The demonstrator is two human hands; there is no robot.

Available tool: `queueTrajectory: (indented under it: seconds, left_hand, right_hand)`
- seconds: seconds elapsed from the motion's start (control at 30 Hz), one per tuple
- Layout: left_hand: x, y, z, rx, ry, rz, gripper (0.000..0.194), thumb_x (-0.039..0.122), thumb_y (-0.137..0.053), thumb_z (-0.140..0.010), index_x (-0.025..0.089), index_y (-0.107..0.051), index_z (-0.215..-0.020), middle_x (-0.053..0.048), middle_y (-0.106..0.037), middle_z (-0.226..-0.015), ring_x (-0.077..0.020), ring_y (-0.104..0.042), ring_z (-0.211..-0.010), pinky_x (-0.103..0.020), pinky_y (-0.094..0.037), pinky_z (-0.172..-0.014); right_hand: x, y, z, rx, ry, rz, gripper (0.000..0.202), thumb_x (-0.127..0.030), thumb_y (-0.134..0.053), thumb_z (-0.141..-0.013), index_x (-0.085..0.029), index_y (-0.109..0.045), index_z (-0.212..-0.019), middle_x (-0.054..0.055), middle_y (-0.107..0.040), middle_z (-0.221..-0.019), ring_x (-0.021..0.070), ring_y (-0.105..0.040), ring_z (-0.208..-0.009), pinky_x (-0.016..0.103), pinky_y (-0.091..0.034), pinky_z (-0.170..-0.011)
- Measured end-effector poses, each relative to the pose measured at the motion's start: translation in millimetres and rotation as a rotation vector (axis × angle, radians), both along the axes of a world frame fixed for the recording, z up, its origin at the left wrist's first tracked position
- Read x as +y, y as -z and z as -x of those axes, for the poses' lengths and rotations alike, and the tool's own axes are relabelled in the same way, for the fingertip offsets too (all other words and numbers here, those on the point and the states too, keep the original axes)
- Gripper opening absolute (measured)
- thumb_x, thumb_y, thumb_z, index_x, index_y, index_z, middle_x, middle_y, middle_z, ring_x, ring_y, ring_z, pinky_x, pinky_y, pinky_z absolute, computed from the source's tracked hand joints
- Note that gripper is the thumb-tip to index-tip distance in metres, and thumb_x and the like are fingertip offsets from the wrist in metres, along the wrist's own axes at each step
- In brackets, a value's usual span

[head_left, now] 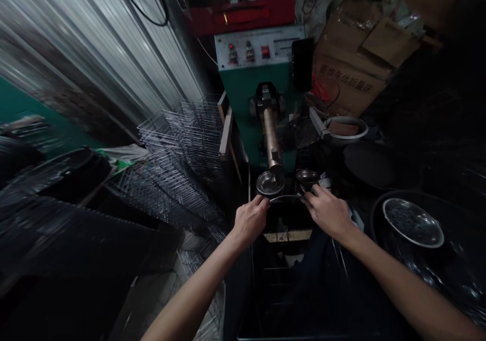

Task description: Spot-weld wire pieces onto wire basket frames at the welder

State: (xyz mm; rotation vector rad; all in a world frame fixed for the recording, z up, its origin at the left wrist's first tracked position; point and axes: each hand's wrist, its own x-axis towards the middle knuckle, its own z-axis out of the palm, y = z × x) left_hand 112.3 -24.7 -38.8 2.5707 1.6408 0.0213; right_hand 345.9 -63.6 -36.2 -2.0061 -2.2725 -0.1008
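My left hand (251, 218) pinches one end of a thin, curved metal rod (284, 197). The other end is between the fingers of my right hand (329, 212), so the rod spans the gap between both hands in a shallow upward arc. Just beyond it, a shallow metal dish (266, 184) sits under the lower end of the machine's bronze-coloured arm (271, 133). A smaller, darker metal bowl (307, 176) stands beside the dish, close to the fingertips of my right hand. Dim light hides what lies in these bowls.
A green machine (239, 93) with switches stands ahead, a phone (302, 64) at its side. Stacked wire racks (178, 154) fill the left. On the right are a grey basin (347, 129), a cardboard box (349, 68) and a metal bowl of small dark pieces (413, 222).
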Motion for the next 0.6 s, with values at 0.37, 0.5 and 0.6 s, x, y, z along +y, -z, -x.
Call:
queueTrajectory:
  seconds: [0.37,0.5,0.6]
  left_hand:
    - [22.6,35.6,8.6,-0.208,-0.029,-0.024,0.024,0.033,-0.052,-0.102,0.025,-0.071,-0.114,-0.006,-0.078,-0.104,-0.0223,-0.073,-0.096,-0.028,-0.051,-0.08]
    - [32.9,45.9,8.6,-0.277,-0.001,-0.005,0.022,0.03,-0.055,-0.101,0.022,-0.073,-0.111,-0.007,-0.079,-0.103,-0.0219,-0.074,-0.094,-0.029,-0.053,-0.082]
    - [40.1,53.4,9.9,-0.345,0.051,0.01,0.021,0.026,-0.056,-0.101,0.021,-0.073,-0.112,-0.007,-0.079,-0.106,-0.0194,-0.074,-0.095,-0.026,-0.053,-0.085]
  right_hand:
    - [25.7,35.5,-16.9,0.22,-0.052,0.102,0.029,-0.031,-0.054,-0.108,-0.029,-0.069,-0.132,0.003,-0.074,-0.117,0.0228,-0.071,-0.104,0.028,-0.054,-0.079]
    - [39.6,53.9,-22.7,0.422,-0.082,0.136,0.027,-0.03,-0.054,-0.106,-0.027,-0.074,-0.125,0.004,-0.075,-0.119,0.0228,-0.07,-0.111,0.03,-0.055,-0.09]
    - [45.7,62.7,-28.7,0.575,-0.123,0.127,0.027,-0.032,-0.053,-0.106,-0.024,-0.076,-0.119,0.005,-0.076,-0.115,0.023,-0.071,-0.106,0.032,-0.054,-0.094]
